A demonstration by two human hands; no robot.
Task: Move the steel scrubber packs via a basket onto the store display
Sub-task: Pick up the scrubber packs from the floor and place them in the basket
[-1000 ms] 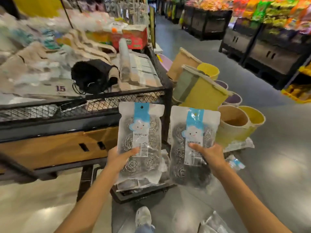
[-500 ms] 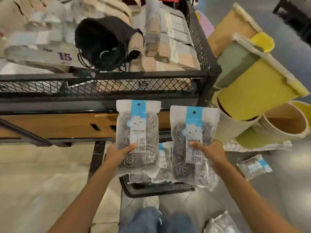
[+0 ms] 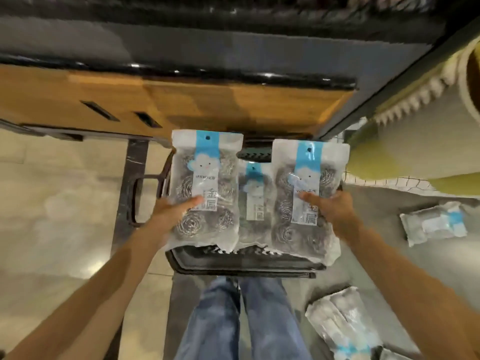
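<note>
Steel coils show through the clear film of the two scrubber packs you hold up side by side over the black basket [image 3: 244,261]. Your left hand [image 3: 171,214] grips the left pack [image 3: 207,188] from its left edge, with the thumb laid across the front by the label and the fingers hidden behind. Your right hand [image 3: 335,211] grips the right pack [image 3: 306,193] the same way from its right edge, thumb on the front. Both packs are upright, blue header strips at 12 o'clock, with a gap between them. Through that gap you can see a third pack [image 3: 253,201] lying in the basket.

The basket sits at the centre of the view, its near rim at 6 o'clock from the packs, just ahead of your legs [image 3: 244,320] in blue jeans. At 12 o'clock the display [image 3: 207,107] shows a wooden front panel under a black edge. At 3 o'clock a loose pack [image 3: 433,223] lies on the floor [image 3: 65,203], and more packs [image 3: 340,323] lie at 5 o'clock. A yellow-green bin [image 3: 405,141] is at 2 o'clock.
</note>
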